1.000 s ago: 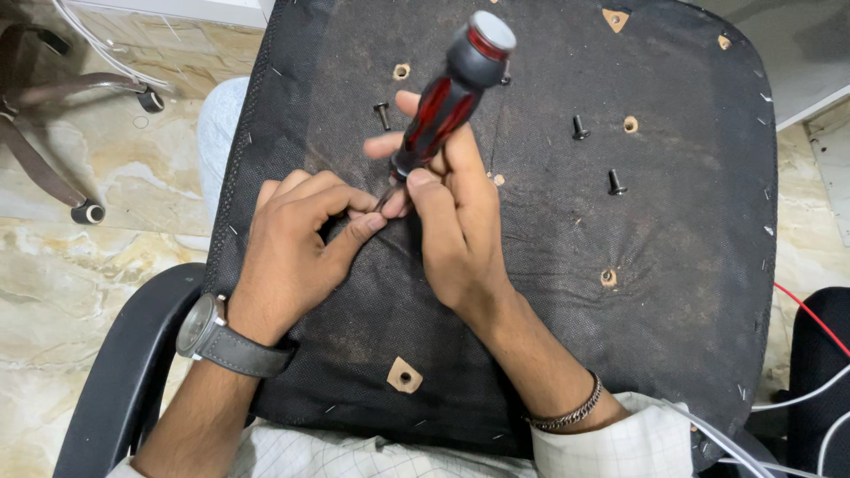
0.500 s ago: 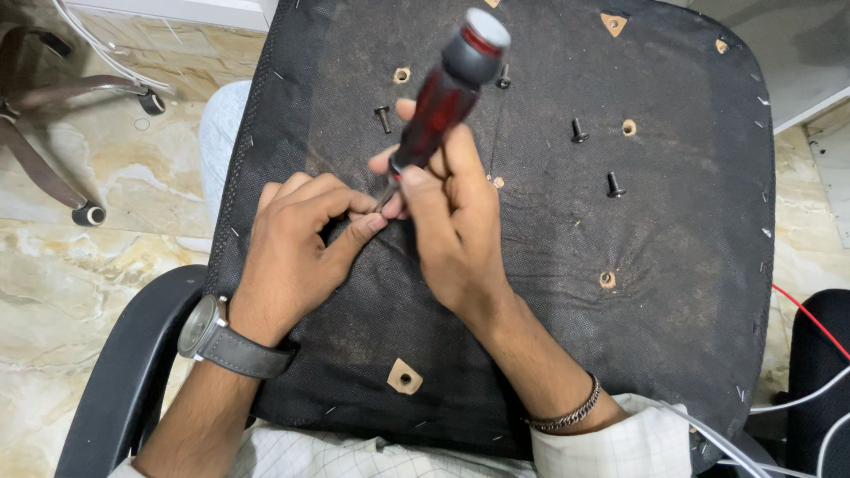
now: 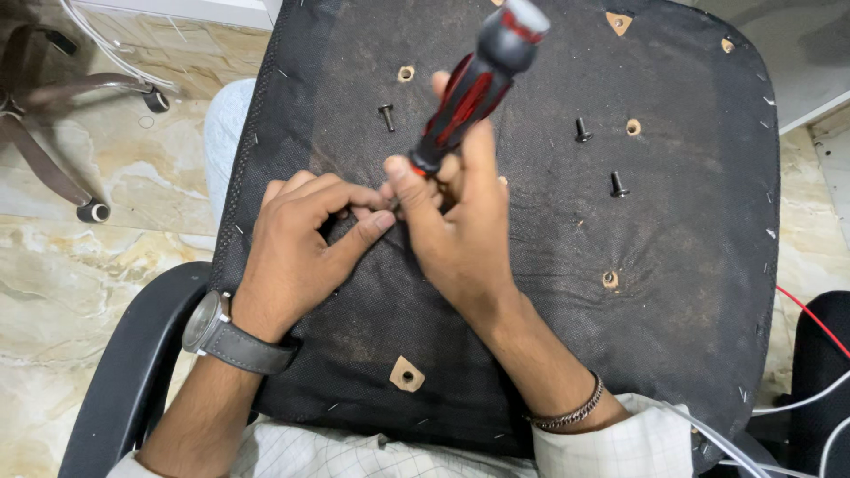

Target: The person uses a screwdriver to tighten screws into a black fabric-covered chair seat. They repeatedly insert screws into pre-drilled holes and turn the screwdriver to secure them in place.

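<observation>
Screwdriver [image 3: 474,88] handle tilts up & away from right hand [image 3: 460,239], which grips it; tip sits btwn both hands. Left hand [image 3: 305,239] pinches right beside tip, can't see what.

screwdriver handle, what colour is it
Red and black with a grey end cap, on the screwdriver handle; it shows best in the head view.

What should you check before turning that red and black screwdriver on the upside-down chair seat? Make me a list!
1. Right hand grips the red and black screwdriver: ok.
2. Left hand fingers steady the spot at the tip: ok.
3. Tip seated in a screw: cannot tell, fingers hide it.
4. Three loose black bolts resting on the black fabric seat underside, within reach: ok.
5. Seat steady on the lap: cannot tell.
</observation>
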